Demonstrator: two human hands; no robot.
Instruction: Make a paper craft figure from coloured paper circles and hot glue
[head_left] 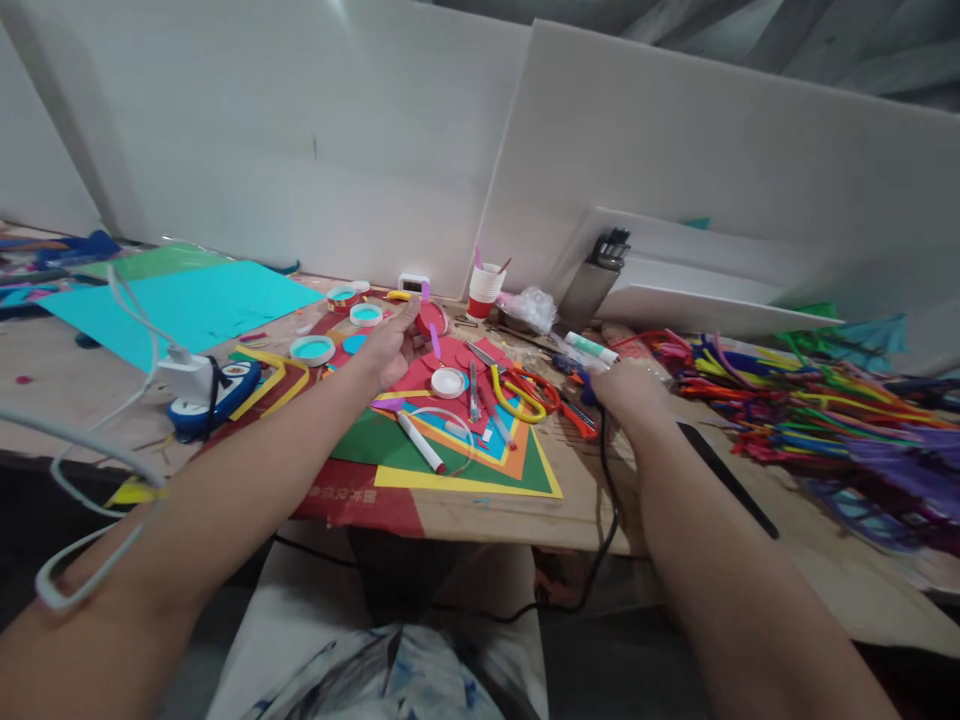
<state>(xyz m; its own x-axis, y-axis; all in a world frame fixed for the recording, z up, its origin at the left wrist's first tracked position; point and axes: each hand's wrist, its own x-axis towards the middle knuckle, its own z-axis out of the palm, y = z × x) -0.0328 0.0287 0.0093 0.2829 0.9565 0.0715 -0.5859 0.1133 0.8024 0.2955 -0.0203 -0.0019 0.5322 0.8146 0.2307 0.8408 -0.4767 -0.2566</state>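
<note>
My left hand (394,348) is closed on a small round red piece (433,318) with purple strips on it, held above the paper pile. Off to the right, my right hand (630,385) is closed around a blue-and-black hot glue gun (581,378), whose black cord hangs over the table edge. Its grip is mostly hidden by the fingers. Beneath and between the hands lie red paper (469,355), a white round lid (448,382), scissors with yellow handles (521,405), a craft knife (474,390) and a red-capped white marker (421,443).
White tubs with turquoise insides (312,350) stand left of the paper. A paper cup (485,292) and a grey bottle (592,290) are at the back. Pipe cleaners (795,400) pile up on the right. A white cable (97,560) crosses my left forearm.
</note>
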